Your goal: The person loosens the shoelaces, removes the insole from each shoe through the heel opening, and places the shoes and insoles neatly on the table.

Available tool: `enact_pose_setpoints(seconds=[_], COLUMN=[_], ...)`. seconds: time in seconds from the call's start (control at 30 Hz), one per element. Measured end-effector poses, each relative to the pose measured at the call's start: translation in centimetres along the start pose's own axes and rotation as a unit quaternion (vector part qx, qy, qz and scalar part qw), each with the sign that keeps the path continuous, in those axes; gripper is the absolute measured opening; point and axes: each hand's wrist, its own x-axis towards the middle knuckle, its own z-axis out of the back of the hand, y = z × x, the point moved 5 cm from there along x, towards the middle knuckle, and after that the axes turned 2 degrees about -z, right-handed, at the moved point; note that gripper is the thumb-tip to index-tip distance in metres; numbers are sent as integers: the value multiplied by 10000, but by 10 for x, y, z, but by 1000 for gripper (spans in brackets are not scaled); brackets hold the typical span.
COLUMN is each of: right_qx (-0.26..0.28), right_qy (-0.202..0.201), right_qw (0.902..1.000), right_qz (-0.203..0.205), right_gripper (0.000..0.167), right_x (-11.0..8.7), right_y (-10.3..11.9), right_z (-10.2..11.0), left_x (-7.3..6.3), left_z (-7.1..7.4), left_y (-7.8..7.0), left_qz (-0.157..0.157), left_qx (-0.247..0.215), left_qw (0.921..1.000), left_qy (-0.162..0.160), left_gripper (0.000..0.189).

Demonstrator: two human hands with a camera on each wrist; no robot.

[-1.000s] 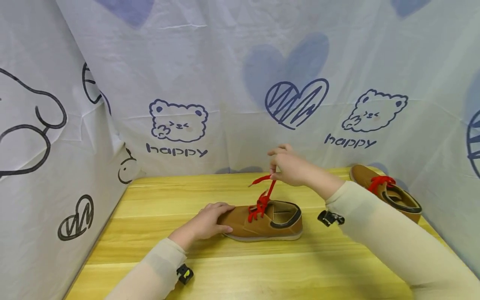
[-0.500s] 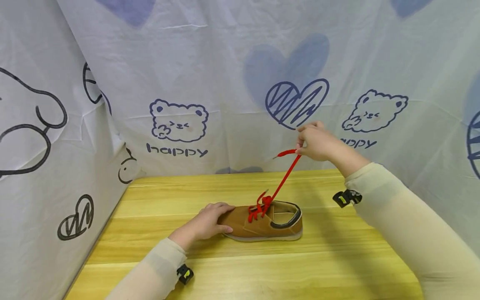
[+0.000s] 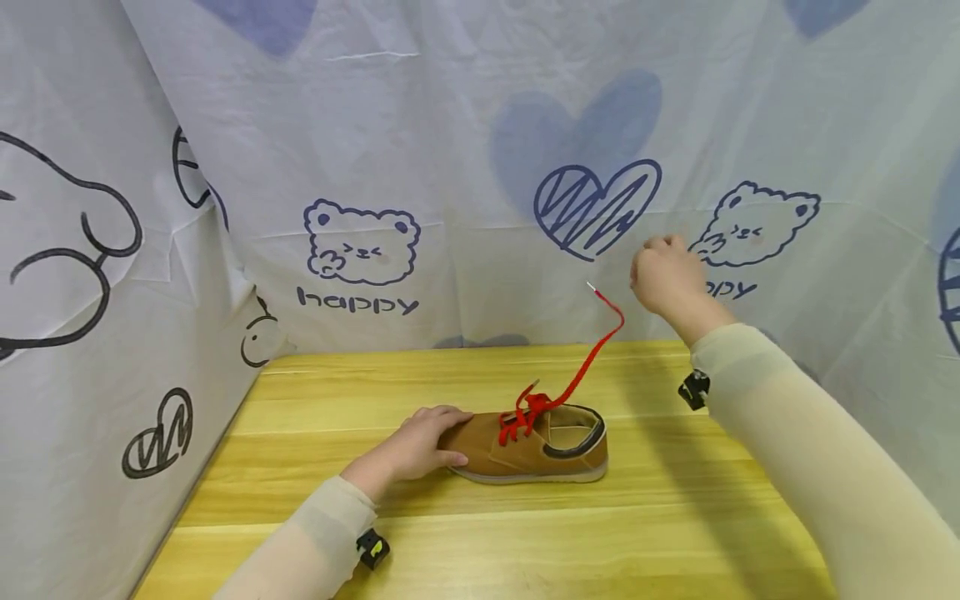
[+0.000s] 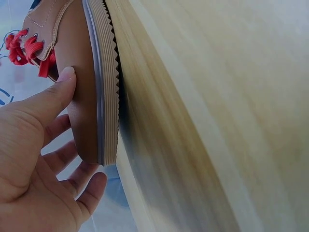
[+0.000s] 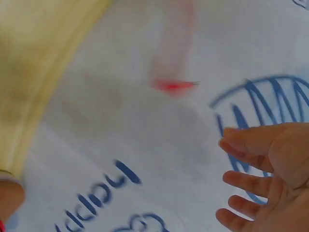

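A brown shoe [image 3: 480,454] lies on the table with its toe to the left, its collar lined in black. My left hand [image 3: 411,442] grips the toe; the left wrist view shows the thumb on one side of the upper [image 4: 84,111] and the fingers curled round the other. From the knotted red shoelace [image 3: 537,405], one long end rises freely in the air, blurred in the right wrist view. My right hand [image 3: 667,279] hangs apart from it, up to the right, holding nothing. Its thumb and index fingertips are close together, the other fingers loosely bent [image 5: 246,205].
A second shoe [image 5: 8,198] shows partly at the edge of the right wrist view; in the head view the right sleeve [image 3: 780,433] covers its place. Printed cloth [image 3: 465,167] hangs behind and to the left of the wooden table [image 3: 465,550].
My right hand pulled the red shoelace end up and to the right, then let go of it. The lace has slackened and curved. My left hand has stayed on the toe.
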Motion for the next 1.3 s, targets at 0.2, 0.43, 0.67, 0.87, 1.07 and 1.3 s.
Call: enact_pose_setpoints(seconds=[0.2, 0.43, 0.67, 0.87, 1.07, 1.3], right_qx=[225, 524, 716, 810, 659, 504], right_qy=[106, -64, -125, -44, 33, -434], right_qw=[9980, 9883, 9791, 9759, 9738, 9661], right_qz=[584, 1434, 1902, 2025, 2178, 2495], right_gripper=[16, 6, 8, 9, 17, 10], right_x=[-15, -48, -77, -90, -97, -95], right_y=[22, 68, 94, 103, 111, 115], right_z=[-37, -43, -46, -60, -80, -82], left_x=[0, 0, 1, 0, -2, -2], left_z=[-1, 0, -1, -2, -2, 0], left_y=[0, 0, 1, 2, 1, 0], left_qz=[11, 61, 43, 31, 50, 16], left_qx=[9, 34, 16, 2, 11, 29], left_qw=[10000, 10000, 9999, 10000, 10000, 10000], left_qy=[10, -69, -111, -90, -84, -53], left_gripper=[67, 67, 67, 67, 67, 68])
